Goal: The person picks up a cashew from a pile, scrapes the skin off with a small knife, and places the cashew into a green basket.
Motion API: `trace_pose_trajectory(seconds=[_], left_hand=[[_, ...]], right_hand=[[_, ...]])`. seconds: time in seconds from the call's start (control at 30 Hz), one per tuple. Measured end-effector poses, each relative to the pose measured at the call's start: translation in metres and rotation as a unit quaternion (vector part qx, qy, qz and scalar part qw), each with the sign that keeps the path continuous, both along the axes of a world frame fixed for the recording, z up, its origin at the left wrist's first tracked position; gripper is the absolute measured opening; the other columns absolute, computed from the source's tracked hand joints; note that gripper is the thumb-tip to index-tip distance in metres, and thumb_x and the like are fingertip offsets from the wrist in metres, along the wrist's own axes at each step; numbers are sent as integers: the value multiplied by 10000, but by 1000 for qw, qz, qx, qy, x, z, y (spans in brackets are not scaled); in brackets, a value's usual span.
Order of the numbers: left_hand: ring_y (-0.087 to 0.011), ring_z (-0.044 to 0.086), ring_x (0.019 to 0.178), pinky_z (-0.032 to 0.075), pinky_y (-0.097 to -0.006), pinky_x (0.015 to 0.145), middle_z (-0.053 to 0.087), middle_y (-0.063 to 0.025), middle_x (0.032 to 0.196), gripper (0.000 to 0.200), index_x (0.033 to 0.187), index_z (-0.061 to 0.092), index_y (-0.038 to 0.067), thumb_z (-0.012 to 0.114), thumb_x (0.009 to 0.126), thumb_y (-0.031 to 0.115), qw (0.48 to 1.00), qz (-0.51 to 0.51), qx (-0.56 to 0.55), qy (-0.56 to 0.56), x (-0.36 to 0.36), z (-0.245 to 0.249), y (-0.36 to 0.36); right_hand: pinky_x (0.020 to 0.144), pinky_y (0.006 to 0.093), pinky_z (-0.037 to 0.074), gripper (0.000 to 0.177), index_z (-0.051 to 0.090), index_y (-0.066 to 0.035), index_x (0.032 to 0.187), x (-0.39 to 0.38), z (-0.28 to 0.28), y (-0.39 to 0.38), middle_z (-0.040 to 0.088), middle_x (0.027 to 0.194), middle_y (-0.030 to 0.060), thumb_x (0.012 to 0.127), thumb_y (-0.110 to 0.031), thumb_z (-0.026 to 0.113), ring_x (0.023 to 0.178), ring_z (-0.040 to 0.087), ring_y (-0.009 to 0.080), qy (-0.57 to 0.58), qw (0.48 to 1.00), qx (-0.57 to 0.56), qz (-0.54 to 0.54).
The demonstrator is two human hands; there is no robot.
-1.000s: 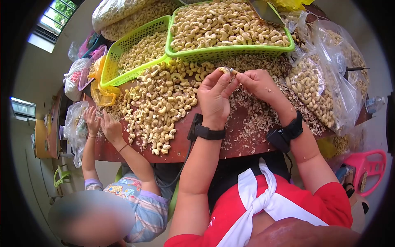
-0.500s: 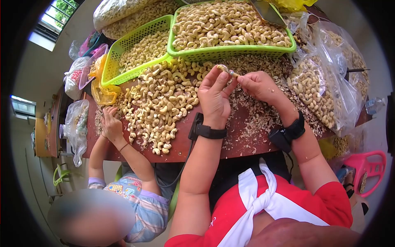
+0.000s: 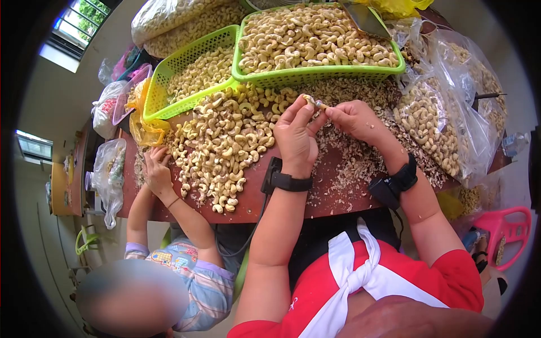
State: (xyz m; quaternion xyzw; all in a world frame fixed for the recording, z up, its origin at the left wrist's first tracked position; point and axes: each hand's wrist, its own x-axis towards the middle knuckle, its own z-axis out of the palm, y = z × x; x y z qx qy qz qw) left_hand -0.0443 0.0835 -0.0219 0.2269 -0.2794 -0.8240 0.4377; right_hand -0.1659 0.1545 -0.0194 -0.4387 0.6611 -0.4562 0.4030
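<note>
My left hand (image 3: pixel 297 138) pinches a cashew (image 3: pixel 308 98) between thumb and fingertips, above the table. Close beside it, my right hand (image 3: pixel 356 120) grips a short, thin peeling tool (image 3: pixel 320 105), its tip at the nut; the blade is too small to make out. Left of my hands, a heap of loose cashews (image 3: pixel 222 149) lies on the red-brown table (image 3: pixel 259 205). Flakes of peeled skin (image 3: pixel 352 169) are scattered under and around my right hand. Both wrists wear black straps with small devices.
A large green basket (image 3: pixel 321 73) full of cashews stands at the back, beside a smaller yellow-green basket (image 3: pixel 191 105). Clear bags of cashews (image 3: pixel 431 121) lie to the right. At the left, another person's hands (image 3: pixel 159 172) are by the table edge, near an orange bag (image 3: pixel 149 130).
My hands stay together at the nut, with only slight movement of the fingers. The other person's hands have shifted a little to the right. The whole view has moved slightly.
</note>
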Motion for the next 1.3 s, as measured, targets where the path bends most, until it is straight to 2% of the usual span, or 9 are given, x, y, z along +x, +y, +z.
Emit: trace_pose_trajectory(seconds=[0.13,0.23,0.3,0.6,0.73,1.13,1.3], left_hand=[[-195,572,754,523,-313,663,555,-102,852,187,923,509,-46,513,737,-29,1000,-6,-4,-8,1,1,0],[-195,572,755,521,-306,672,556,-101,849,186,924,508,-45,508,739,-30,1000,-12,0,-5,1,-1,-2],[-194,571,760,518,-308,681,556,-100,850,181,920,508,-46,508,740,-28,1000,-19,3,2,0,-3,-1],[-193,565,814,507,-323,700,562,-96,861,244,1007,469,-7,513,768,11,999,-17,33,36,0,-3,-1],[-194,564,821,509,-322,697,561,-102,879,245,1018,461,-2,507,779,21,997,-52,26,46,1,-3,-3],[-195,567,799,521,-320,668,561,-98,860,204,967,491,-16,505,764,4,998,-47,39,31,2,-2,-5],[-183,564,766,519,-321,673,558,-87,843,207,950,497,-17,511,744,-11,998,-35,31,29,3,-2,-4]], right_hand=[[384,175,260,341,533,-60,625,1,5,1,431,509,-52,811,-343,495,427,340,25,3,1000,4,-7],[411,205,318,374,527,-37,583,2,8,1,456,505,-33,806,-335,492,449,396,50,13,1000,18,-10],[397,198,302,371,531,-39,589,5,15,2,440,492,-35,810,-335,490,434,381,47,-59,998,9,-18],[360,181,232,373,504,-64,553,2,10,1,402,456,-40,812,-332,491,382,323,35,-127,992,22,7],[356,182,229,374,501,-63,552,2,9,0,399,452,-40,814,-330,489,376,320,36,-116,993,15,6],[375,182,254,369,505,-59,562,3,9,1,418,473,-38,815,-327,489,404,344,37,-100,995,7,19],[387,191,286,380,507,-51,555,5,13,1,439,484,-37,814,-328,485,414,368,42,-23,999,27,-2]])
